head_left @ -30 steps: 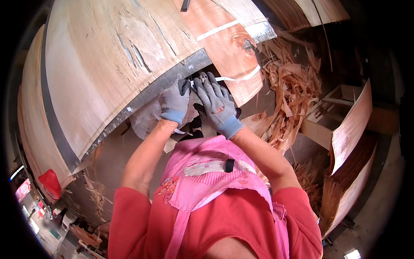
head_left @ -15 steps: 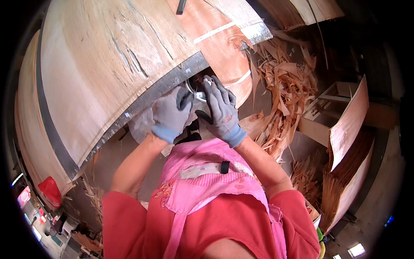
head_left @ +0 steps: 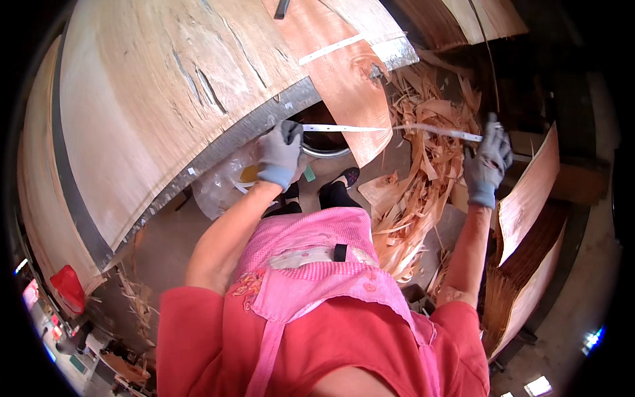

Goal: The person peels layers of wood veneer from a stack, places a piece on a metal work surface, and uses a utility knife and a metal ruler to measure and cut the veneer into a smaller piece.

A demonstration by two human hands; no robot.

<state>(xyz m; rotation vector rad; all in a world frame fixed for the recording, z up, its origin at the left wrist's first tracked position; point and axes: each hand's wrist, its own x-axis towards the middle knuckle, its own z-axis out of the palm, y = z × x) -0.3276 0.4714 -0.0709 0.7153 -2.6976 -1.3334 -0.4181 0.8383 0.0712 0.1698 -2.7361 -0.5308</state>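
A white perforated tape (head_left: 344, 128) stretches from my left hand (head_left: 281, 152) towards my right hand (head_left: 489, 162). The left fingers are closed on its left end beside the dark table edge. Off to the right, my right hand grips the end of a white length (head_left: 456, 133); it blurs near the middle, so I cannot tell whether both lengths are one piece. Both hands wear grey gloves. The tape passes over the lower end of a reddish veneer sheet (head_left: 350, 86). Partly hidden under the tape is a round metal-rimmed thing (head_left: 325, 155).
A large pale veneer sheet (head_left: 165, 86) with splits covers the table at left. Veneer scraps (head_left: 423, 165) heap on the floor at right, near standing wood sheets (head_left: 529, 198). A clear plastic bag (head_left: 221, 188) hangs below the table edge. A red bag (head_left: 68, 288) is far left.
My hands were together at the round metal-rimmed thing. The right has swung far out to the right, and white tape now shows between them. The left has moved slightly up.
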